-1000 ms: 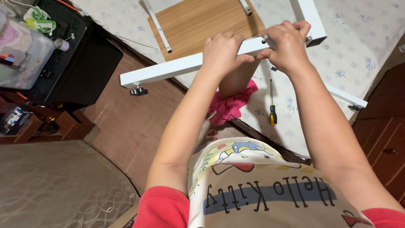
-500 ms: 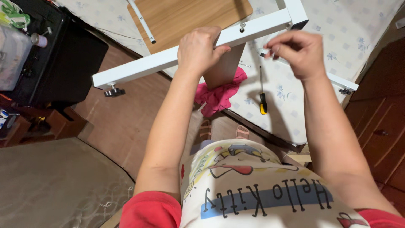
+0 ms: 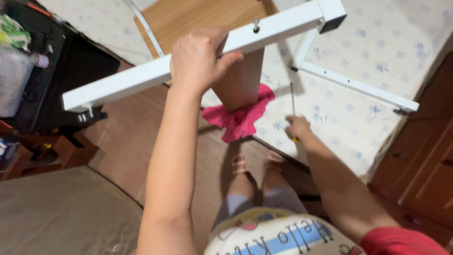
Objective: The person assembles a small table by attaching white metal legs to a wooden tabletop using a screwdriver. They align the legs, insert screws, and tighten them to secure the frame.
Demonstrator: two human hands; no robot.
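The left hand [image 3: 200,59] wraps its grip closed around a white square metal frame bar [image 3: 141,78], which runs out to both sides of the fingers; a bolt [image 3: 256,24] sticks up just right of that grip. The right hand [image 3: 298,127], lower down, closes its grip on a slim screwdriver [image 3: 292,101], shaft pointing away. A pink cloth [image 3: 240,115] lies between the two hands on the pale patterned sheet [image 3: 363,52].

A green and white crinkled packet [image 3: 12,34] lies at the far left edge on top of a clear plastic container [image 3: 16,82] with a pale cap, beside the black cabinet [image 3: 71,71]. Other packages, signs and screens: none.
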